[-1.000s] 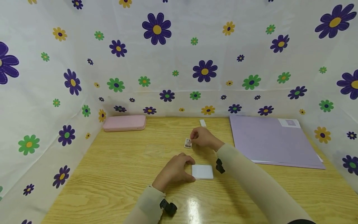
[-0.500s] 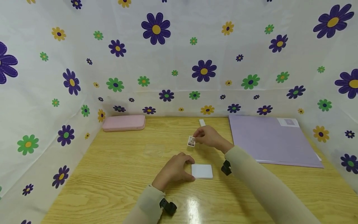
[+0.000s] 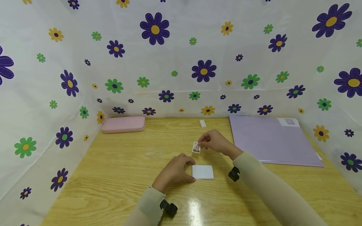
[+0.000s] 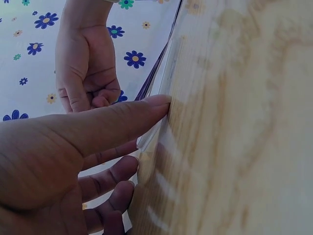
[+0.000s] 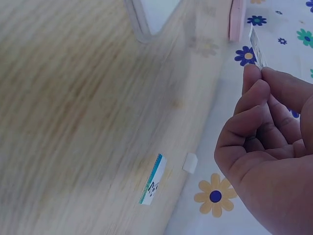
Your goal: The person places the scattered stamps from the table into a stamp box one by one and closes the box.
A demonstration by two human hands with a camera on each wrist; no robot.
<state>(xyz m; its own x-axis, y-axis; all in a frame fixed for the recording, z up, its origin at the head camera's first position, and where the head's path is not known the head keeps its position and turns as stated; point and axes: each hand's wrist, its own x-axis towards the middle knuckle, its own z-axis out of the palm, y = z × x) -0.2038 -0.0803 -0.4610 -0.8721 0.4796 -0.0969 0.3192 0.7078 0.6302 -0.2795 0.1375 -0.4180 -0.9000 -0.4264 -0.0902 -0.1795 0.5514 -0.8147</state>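
A small picture with a white border (image 3: 196, 147) is pinched by my right hand (image 3: 216, 141) between thumb and forefinger, above the table. Edge-on, the same picture (image 5: 256, 46) stands up from the fingertips in the right wrist view. My left hand (image 3: 176, 169) holds the left end of a flat white rectangular slab (image 3: 203, 172), thumb at its near corner and forefinger at its far corner. The slab has a clear rim and lies flat on the table; its exact kind cannot be told. In the left wrist view the left thumb (image 4: 122, 120) touches the slab's edge.
A pink case (image 3: 123, 124) lies at the back left. Lilac folders (image 3: 274, 141) cover the back right. A small white block (image 3: 202, 123) sits near the flowered cloth wall (image 3: 181, 56). A faint clear sheet (image 3: 155, 152) lies left of centre on the wooden table (image 3: 107, 182).
My right hand has lifted the small picture off the table, then brought it slightly right and nearer to the white slab. The left hand keeps its place on the slab.
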